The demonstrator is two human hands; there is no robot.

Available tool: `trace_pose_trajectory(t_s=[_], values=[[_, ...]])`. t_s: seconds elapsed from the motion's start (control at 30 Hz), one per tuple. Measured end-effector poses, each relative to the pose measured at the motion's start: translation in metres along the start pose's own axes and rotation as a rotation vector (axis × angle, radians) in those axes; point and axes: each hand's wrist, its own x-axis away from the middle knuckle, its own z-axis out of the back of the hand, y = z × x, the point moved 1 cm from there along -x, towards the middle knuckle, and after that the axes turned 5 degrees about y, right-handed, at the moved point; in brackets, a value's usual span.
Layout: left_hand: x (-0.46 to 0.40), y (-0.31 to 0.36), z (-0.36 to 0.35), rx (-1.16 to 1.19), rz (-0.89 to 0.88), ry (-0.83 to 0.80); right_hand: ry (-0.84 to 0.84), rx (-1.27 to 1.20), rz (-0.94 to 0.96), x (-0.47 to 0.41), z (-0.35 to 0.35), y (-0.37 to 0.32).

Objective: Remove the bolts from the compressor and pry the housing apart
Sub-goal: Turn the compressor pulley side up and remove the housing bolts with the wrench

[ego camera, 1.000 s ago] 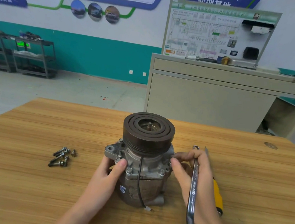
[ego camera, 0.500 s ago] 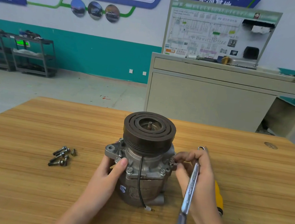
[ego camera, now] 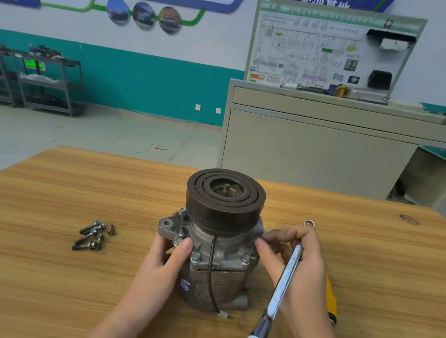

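Far left on the wooden table [ego camera: 37, 272], well apart from everything else, a small pile of loose bolts [ego camera: 91, 236] lies with one short screw [ego camera: 110, 229] just beside it: some fasteners are already out.

Next comes the left hand [ego camera: 170, 254]. It grips the near-left side of the compressor [ego camera: 218, 251], thumb pressed on the flange just beside a seated bolt head [ego camera: 195, 257], fingers wrapped behind the mounting ear.

The compressor stands upright at the table's middle, its long axis vertical, with the dark pulley [ego camera: 225, 197] on top and a black wire [ego camera: 211, 273] running down its near face. A second bolt head [ego camera: 245, 259] sits on the near-right of the flange.

Right of the body, the right hand [ego camera: 297, 263] holds the ring spanner [ego camera: 281, 289] against its palm, the tool's shaft slanting from far right to near left, one ring above the knuckles and the other low and near. The thumb and forefinger pinch at a fastener on the compressor's right flank; the bolt itself is hidden by the fingertips. This hand is clearly the nearer one to that bolt, so it likely finishes it by twisting it out along the upright axis while the left hand steadies the body.

A yellow-handled tool [ego camera: 331, 298] lies behind the right hand, probably for prying later.
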Motion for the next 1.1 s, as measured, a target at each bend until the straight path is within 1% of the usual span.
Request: trace_pose_trajectory(t_s=[0.07,0.1,0.13,0.17,0.2,0.23,0.27,0.3,0.33,0.4,0.43,0.5,0.6,0.63,0.77,0.87,0.93,0.97,1.03,1.1], values=[[0.005,0.001,-0.004,0.001,-0.049,0.101,0.029,-0.064,-0.011,-0.001,0.002,-0.001],[0.009,0.003,-0.006,-0.025,-0.119,0.182,0.047,-0.088,-0.011,-0.002,0.003,-0.005],[0.013,0.007,-0.006,-0.077,-0.252,0.280,0.065,-0.108,-0.006,-0.002,0.004,-0.009],[0.016,0.014,-0.006,-0.140,-0.423,0.365,0.083,-0.130,0.003,-0.002,0.005,-0.014],[0.020,0.021,-0.008,-0.216,-0.584,0.381,0.096,-0.160,0.009,-0.001,0.004,-0.020],[0.023,0.028,-0.011,-0.312,-0.713,0.332,0.097,-0.195,0.014,0.000,0.004,-0.026],[0.027,0.036,-0.016,-0.405,-0.785,0.252,0.082,-0.233,0.009,0.003,0.002,-0.032],[0.029,0.045,-0.021,-0.470,-0.778,0.161,0.055,-0.262,-0.003,0.007,0.000,-0.036],[0.032,0.053,-0.026,-0.501,-0.702,0.079,0.021,-0.284,-0.015,0.011,-0.004,-0.040],[0.037,0.062,-0.032,-0.498,-0.519,-0.012,-0.028,-0.336,-0.027,0.021,-0.011,-0.045],[0.040,0.065,-0.034,-0.479,-0.457,-0.043,-0.034,-0.367,-0.037,0.025,-0.013,-0.046],[0.043,0.069,-0.033,-0.372,-0.372,-0.099,-0.028,-0.377,-0.058,0.031,-0.015,-0.048],[0.049,0.071,-0.026,-0.157,-0.181,-0.166,-0.046,-0.321,-0.094,0.035,-0.015,-0.050],[0.051,0.072,-0.025,-0.123,-0.143,-0.173,-0.066,-0.294,-0.101,0.036,-0.016,-0.051],[0.049,0.075,-0.013,-0.074,-0.094,-0.133,-0.156,-0.198,-0.159,0.038,-0.021,-0.057],[0.039,0.075,0.008,-0.080,-0.056,-0.050,-0.170,-0.139,-0.206,0.039,-0.017,-0.058],[0.026,0.067,0.031,-0.155,-0.020,0.047,-0.141,-0.110,-0.264,0.038,-0.009,-0.057],[0.016,0.059,0.044,-0.261,-0.002,0.101,-0.125,-0.097,-0.307,0.037,-0.003,-0.054],[-0.007,0.038,0.068,-0.629,0.012,0.194,-0.063,-0.108,-0.392,0.034,0.006,-0.047],[-0.027,0.016,0.083,-0.957,0.036,0.229,0.027,-0.207,-0.436,0.032,0.011,-0.042]])
